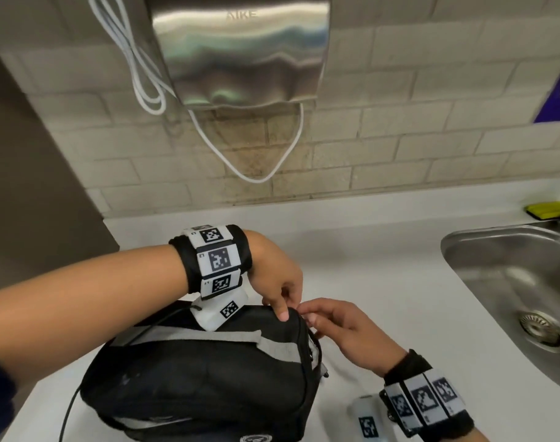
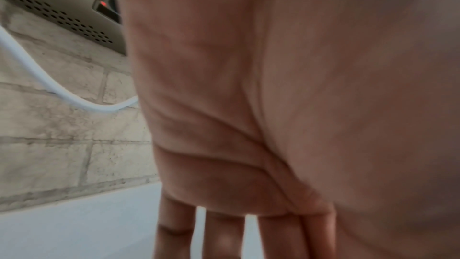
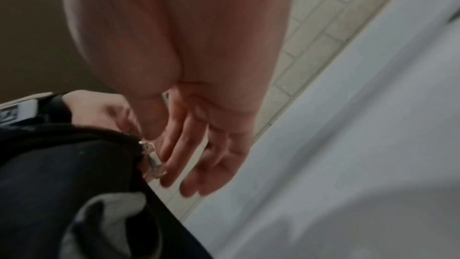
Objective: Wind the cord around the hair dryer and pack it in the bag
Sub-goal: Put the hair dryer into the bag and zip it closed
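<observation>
A black bag (image 1: 208, 371) with grey straps lies on the white counter (image 1: 383, 266). The hair dryer is not in sight. My left hand (image 1: 281, 298) pinches the bag's far right corner, thumb on the near side and fingers behind. In the left wrist view the left hand (image 2: 224, 239) shows four straight fingers pointing down. My right hand (image 1: 309, 315) hovers at the same corner. In the right wrist view its loose, nearly straight fingers (image 3: 174, 164) touch the metal zipper pull (image 3: 153, 161) on the bag's edge (image 3: 62, 174). A thin black cord (image 1: 68, 409) trails from the bag's left side.
A steel wall hand dryer (image 1: 240, 49) hangs above, with a white cable (image 1: 265, 173) looping below it. A steel sink (image 1: 511, 282) takes up the right side, with a yellow sponge (image 1: 546, 210) behind it. A brown panel borders the counter on the left.
</observation>
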Tool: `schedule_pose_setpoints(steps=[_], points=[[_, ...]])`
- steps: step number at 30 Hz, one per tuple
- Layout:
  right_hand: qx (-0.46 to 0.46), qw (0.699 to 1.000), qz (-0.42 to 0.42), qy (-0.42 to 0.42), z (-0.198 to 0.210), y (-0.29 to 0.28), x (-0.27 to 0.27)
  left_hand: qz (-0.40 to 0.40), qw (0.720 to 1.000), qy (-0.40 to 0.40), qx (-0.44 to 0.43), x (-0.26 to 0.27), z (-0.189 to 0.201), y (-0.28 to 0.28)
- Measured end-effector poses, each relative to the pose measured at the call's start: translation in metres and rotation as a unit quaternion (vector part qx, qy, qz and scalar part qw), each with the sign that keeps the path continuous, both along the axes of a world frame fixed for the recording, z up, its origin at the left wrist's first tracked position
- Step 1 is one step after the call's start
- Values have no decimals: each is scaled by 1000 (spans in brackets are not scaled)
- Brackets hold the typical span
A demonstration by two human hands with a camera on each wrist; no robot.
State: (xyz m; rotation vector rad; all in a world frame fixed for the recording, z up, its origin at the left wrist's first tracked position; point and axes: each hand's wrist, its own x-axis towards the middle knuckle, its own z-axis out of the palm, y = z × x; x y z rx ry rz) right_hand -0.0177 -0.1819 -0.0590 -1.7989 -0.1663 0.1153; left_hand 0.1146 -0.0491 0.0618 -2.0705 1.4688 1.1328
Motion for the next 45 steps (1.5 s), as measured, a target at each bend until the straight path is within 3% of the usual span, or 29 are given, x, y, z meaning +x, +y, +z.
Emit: schedule_pose_setpoints(steps=[3,6,9,12,16,19,23,27,29,33,35,37,41,43,45], points=[[40,996,65,38,1,0,11,12,1000,3,-4,-1,0,2],[22,998,59,16,5,-5,13,32,999,12,-13,0,0,6],[-110,991,35,-73,10,-6,4,52,998,20,-26,4,-3,9],[-301,941,13,-155,18,-2,-17,70,997,17,-29,6,-4,9],[-417,896,3,-152,30,7,-53,85,996,1,-30,8,-5,8],[-434,897,20,-81,37,25,-80,83,996,-11,-34,9,-6,8],[-435,896,-31,-80,36,65,-106,88,995,-19,-47,9,-3,10],[-252,967,-31,-3,28,74,-109,69,994,-65,-51,-6,9,13],[-183,982,-54,0,29,67,-106,65,987,-126,-70,-18,26,22],[-119,990,-80,2,28,68,-109,112,933,-254,-229,-59,74,59],[-114,989,-91,0,25,69,-111,158,901,-259,-309,-96,91,84],[-114,987,-110,-10,21,71,-112,205,893,-230,-327,-137,95,108],[-113,984,-133,-15,16,74,-115,296,907,-106,-280,-191,45,139],[-108,985,-135,-25,15,77,-117,353,890,-45,-285,-201,2,144],[-101,985,-132,-40,15,80,-118,413,856,-5,-312,-209,-41,142]])
